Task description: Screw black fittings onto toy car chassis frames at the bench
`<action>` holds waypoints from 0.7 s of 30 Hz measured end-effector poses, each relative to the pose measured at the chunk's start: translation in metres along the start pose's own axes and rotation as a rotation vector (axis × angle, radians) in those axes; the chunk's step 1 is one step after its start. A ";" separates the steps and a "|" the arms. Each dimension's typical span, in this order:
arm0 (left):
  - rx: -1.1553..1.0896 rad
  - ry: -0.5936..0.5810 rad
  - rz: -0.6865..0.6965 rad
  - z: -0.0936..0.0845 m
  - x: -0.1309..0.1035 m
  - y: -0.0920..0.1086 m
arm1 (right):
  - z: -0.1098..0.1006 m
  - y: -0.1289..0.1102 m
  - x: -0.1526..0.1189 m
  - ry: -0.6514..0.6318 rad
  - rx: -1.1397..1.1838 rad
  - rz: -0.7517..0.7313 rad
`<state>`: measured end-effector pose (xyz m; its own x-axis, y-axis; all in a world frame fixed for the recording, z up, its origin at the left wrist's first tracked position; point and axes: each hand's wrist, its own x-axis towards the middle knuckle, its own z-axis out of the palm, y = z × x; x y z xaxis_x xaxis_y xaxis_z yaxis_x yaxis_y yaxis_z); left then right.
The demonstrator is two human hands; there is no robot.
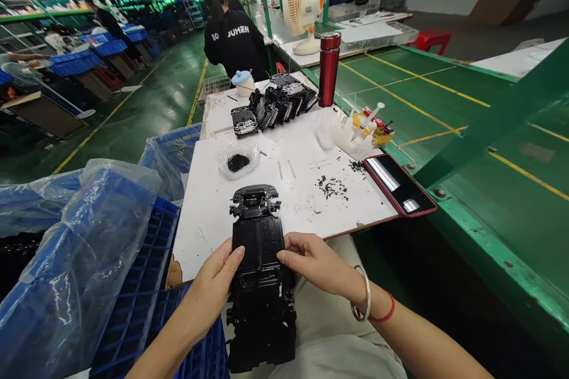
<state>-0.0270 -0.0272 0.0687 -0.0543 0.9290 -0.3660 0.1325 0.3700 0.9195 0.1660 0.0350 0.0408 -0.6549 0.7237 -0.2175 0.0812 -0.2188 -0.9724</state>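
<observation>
A long black plastic chassis (259, 243) lies lengthwise between my hands, its far end over the white tabletop (208, 189) and its near end over my lap. My left hand (216, 278) grips its left edge, thumb on top. On the opposite edge my right hand (313, 260) holds it with thumb and bent fingers. Beyond the chassis sits a clear plastic bag of small black parts (239, 162). Small black pieces (332, 187) are scattered to the right. Several similar black chassis (278, 103) are stacked at the table's back.
Blue crates (106, 231) lined with plastic stand at the left. A phone (400, 183) lies on the right corner. Behind are a red flask (329, 71), a yellow tray (373, 130), a lidded cup (243, 83) and a fan (302, 6). A person (233, 38) in black is farther off.
</observation>
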 end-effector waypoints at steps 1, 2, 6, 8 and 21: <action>0.004 -0.003 -0.005 0.000 0.000 0.001 | 0.000 0.000 0.000 0.001 0.001 -0.005; 0.007 -0.004 -0.011 0.000 -0.001 0.001 | 0.001 0.000 -0.001 0.004 0.008 -0.010; 0.030 -0.003 -0.026 -0.004 -0.002 0.004 | 0.001 0.004 -0.001 0.035 0.074 -0.028; 0.074 0.013 -0.010 -0.010 -0.003 0.005 | -0.001 0.006 0.000 0.033 0.123 -0.038; 1.360 0.070 1.233 -0.036 -0.016 0.009 | -0.011 0.011 0.000 -0.061 0.300 0.007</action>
<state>-0.0607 -0.0391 0.0880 0.6522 0.6520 0.3866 0.7372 -0.6643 -0.1235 0.1752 0.0397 0.0287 -0.6995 0.6831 -0.2100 -0.1336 -0.4136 -0.9006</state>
